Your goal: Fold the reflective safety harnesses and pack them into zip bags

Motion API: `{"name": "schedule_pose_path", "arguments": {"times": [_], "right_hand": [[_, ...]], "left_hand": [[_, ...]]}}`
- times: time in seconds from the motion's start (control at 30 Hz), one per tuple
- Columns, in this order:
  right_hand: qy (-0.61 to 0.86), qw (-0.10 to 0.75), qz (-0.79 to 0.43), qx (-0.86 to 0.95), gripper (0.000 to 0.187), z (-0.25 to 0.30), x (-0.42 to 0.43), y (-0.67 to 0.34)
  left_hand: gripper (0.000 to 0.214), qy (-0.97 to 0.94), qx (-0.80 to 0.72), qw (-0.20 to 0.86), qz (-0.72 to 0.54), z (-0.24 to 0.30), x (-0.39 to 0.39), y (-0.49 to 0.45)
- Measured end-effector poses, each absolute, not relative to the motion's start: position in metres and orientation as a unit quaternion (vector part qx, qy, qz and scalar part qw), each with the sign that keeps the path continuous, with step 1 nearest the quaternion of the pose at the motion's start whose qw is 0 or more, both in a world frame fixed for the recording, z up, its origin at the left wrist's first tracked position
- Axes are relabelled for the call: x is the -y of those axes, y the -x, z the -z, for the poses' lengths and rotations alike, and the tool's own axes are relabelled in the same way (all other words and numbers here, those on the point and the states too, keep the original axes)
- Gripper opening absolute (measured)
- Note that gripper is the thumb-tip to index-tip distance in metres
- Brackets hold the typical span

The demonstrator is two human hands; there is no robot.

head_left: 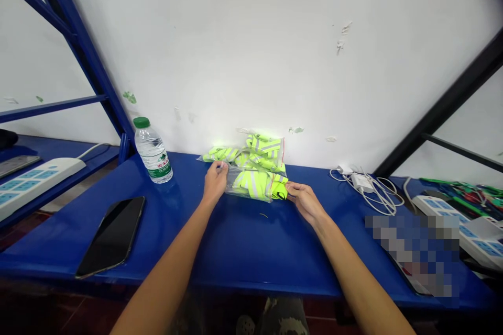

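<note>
Near the back of the blue table, my left hand (216, 183) pinches the left end of a clear plastic bag (232, 188). Inside the bag lies a bundled fluorescent yellow reflective vest (251, 183) with grey stripes. Part of the vest sticks out past the bag's red-lined right end, and my right hand (304, 200) grips that part between thumb and fingers. Just behind, against the wall, several more bagged yellow reflective bundles (265, 147) are piled up. My right fingertips are partly hidden by the yellow cloth.
A water bottle (153, 152) with a green cap stands at the left, behind a black phone (113, 235). White charger cables (379, 193) lie at the right, near a blurred-out flat device (412, 256). Power strips (65, 165) and metal frame posts (444, 99) flank the table (255, 251).
</note>
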State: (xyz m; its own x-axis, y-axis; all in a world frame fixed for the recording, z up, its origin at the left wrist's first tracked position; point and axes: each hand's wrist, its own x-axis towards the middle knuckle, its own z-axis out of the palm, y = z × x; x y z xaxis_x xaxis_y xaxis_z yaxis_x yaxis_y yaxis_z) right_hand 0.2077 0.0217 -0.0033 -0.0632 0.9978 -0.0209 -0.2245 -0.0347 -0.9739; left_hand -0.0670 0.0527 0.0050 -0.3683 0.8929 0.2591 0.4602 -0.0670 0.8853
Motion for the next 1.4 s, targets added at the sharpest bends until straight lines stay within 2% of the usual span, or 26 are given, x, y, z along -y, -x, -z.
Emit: {"name": "schedule_pose_path", "arguments": {"times": [0.1,0.17,0.27,0.33,0.4,0.47,0.53,0.6,0.63,0.7,0.77,0.83,0.9,0.97,1.0,1.13,1.2,1.3,1.33,1.4], "right_hand": [[0.433,0.567,-0.583,0.388,0.028,0.001,-0.027,-0.229],[0.449,0.599,-0.555,0.362,0.032,0.003,-0.032,-0.245],[0.501,0.641,-0.450,0.370,0.039,0.005,-0.034,-0.264],[0.527,0.613,-0.365,0.462,0.045,0.004,-0.030,-0.270],[0.523,0.529,-0.303,0.595,0.055,0.002,-0.022,-0.271],[0.511,0.448,-0.264,0.685,0.053,-0.001,-0.016,-0.265],[0.517,0.417,-0.251,0.704,0.038,-0.002,-0.013,-0.256],[0.536,0.417,-0.263,0.686,0.032,-0.003,-0.013,-0.250],[0.546,0.428,-0.266,0.670,0.033,-0.005,-0.013,-0.249],[0.566,0.469,-0.265,0.624,0.039,-0.011,-0.013,-0.253],[0.583,0.519,-0.265,0.566,0.044,-0.020,-0.009,-0.263],[0.570,0.539,-0.288,0.549,0.043,-0.031,0.001,-0.270],[0.522,0.508,-0.334,0.598,0.037,-0.039,0.011,-0.269],[0.477,0.457,-0.385,0.645,0.056,-0.043,0.019,-0.260],[0.474,0.454,-0.393,0.644,0.063,-0.042,0.020,-0.255],[0.490,0.541,-0.447,0.518,0.043,-0.037,0.010,-0.250],[0.494,0.564,-0.490,0.445,0.038,-0.038,0.002,-0.260],[0.489,0.552,-0.535,0.411,0.035,-0.044,-0.006,-0.279],[0.493,0.559,-0.526,0.411,0.036,-0.047,-0.007,-0.284],[0.524,0.595,-0.429,0.433,0.038,-0.051,-0.008,-0.289]], "left_hand": [[0.028,-0.489,-0.711,0.104,-0.494,-0.010,-0.044,0.104],[0.034,-0.463,-0.759,0.080,-0.451,-0.014,-0.036,0.127],[0.048,-0.434,-0.794,-0.017,-0.426,-0.022,-0.023,0.141],[0.052,-0.445,-0.770,-0.136,-0.436,-0.028,-0.015,0.131],[0.048,-0.510,-0.708,-0.197,-0.446,-0.032,-0.008,0.108],[0.042,-0.649,-0.612,-0.116,-0.438,-0.032,0.000,0.075],[0.048,-0.790,-0.480,0.054,-0.377,-0.027,0.007,0.039],[0.073,-0.850,-0.384,0.180,-0.314,-0.020,0.009,0.006],[0.077,-0.848,-0.370,0.224,-0.305,-0.017,0.009,-0.007],[0.058,-0.823,-0.367,0.295,-0.318,-0.014,0.002,-0.024],[0.045,-0.777,-0.398,0.337,-0.353,-0.013,-0.008,-0.030],[0.049,-0.721,-0.461,0.339,-0.390,-0.014,-0.020,-0.030],[0.052,-0.672,-0.523,0.312,-0.421,-0.015,-0.028,-0.029],[0.050,-0.623,-0.553,0.326,-0.448,-0.014,-0.032,-0.029],[0.049,-0.592,-0.556,0.365,-0.456,-0.014,-0.032,-0.030],[0.054,-0.481,-0.521,0.557,-0.432,-0.016,-0.031,-0.029],[0.057,-0.499,-0.512,0.571,-0.403,-0.018,-0.031,-0.026],[0.055,-0.523,-0.518,0.561,-0.378,-0.018,-0.034,-0.023],[0.053,-0.518,-0.516,0.564,-0.384,-0.017,-0.036,-0.022],[0.048,-0.501,-0.498,0.573,-0.416,-0.014,-0.040,-0.021]]}}
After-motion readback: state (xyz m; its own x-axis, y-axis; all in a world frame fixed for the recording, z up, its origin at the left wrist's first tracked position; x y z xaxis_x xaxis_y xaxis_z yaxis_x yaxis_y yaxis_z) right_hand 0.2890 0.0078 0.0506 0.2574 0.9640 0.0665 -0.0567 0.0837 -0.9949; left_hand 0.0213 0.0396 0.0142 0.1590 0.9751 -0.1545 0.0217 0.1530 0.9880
